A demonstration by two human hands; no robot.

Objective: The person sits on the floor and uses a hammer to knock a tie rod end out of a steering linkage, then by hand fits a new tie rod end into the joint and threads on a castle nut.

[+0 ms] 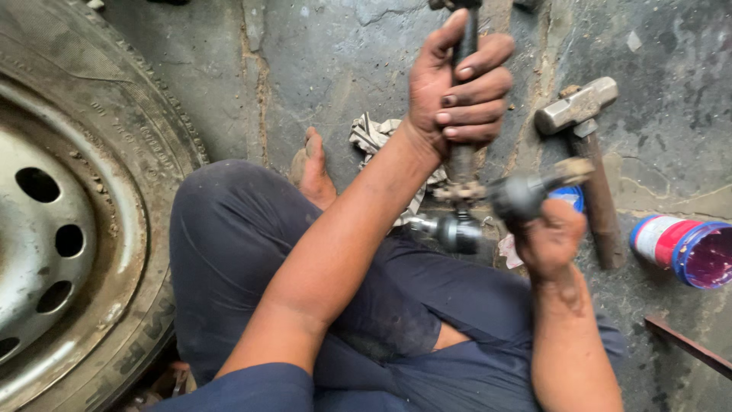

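At far left, a worn black tyre on a grey steel wheel with round holes (53, 229) lies against the cracked grey concrete floor (320, 69). I sit on that floor with my legs in dark blue trousers (244, 236) folded, one bare foot (314, 172) showing beyond my knee. A crumpled, dirty white rag (374, 133) lies on the floor just past the foot.

My left hand (457, 88) is wrapped tight round a dark, upright steel rod (465, 46), fingers pressed together on the shaft and thumb along it. The rod's lower end meets a rusty nut, and below it a black rubber-booted ball joint (457, 231) sits above my lap.

My right hand (550, 240) is closed on a second dark, rounded joint piece with a threaded stud (526, 194), held just beside the rod's lower end; the stud tip is blurred.

Further right, a steel-headed hammer with a rusty brown handle (587, 152) lies on the floor. Near it, a small round blue-rimmed tub with a red and white label (682, 248) lies on its side, its open mouth showing purple contents. A thin rusty metal strip (686, 347) lies at the lower right.
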